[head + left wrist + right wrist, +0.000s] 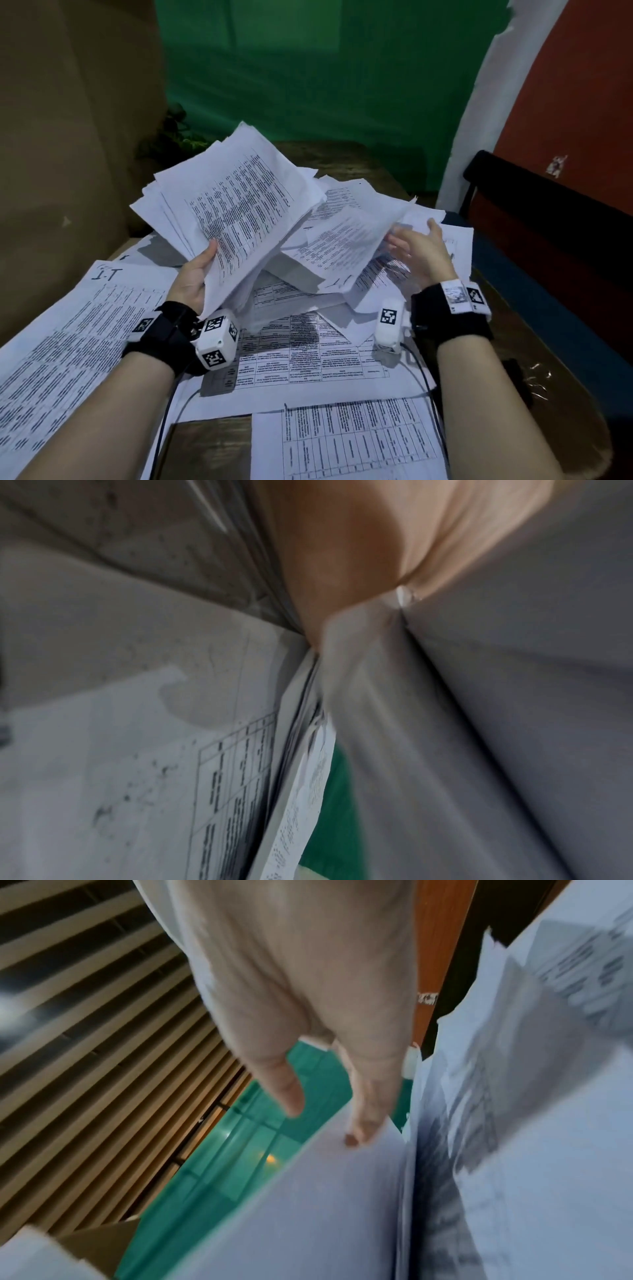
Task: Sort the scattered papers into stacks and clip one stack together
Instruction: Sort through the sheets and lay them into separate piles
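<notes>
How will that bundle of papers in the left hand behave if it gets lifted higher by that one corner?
Probably floppy: the bundle of papers already fans unevenly above the left hand. Sheets may slip, since their edges are staggered and no clip shows. It likely needs the right hand, now open by the pile, for support.

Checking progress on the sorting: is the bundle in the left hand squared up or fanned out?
Fanned out. The bundle that the left hand grips shows staggered sheet edges and corners.

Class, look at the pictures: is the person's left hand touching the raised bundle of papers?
Touching. In the head view the left hand grips the raised bundle of papers at its lower edge, thumb lying on the top sheet.
</notes>
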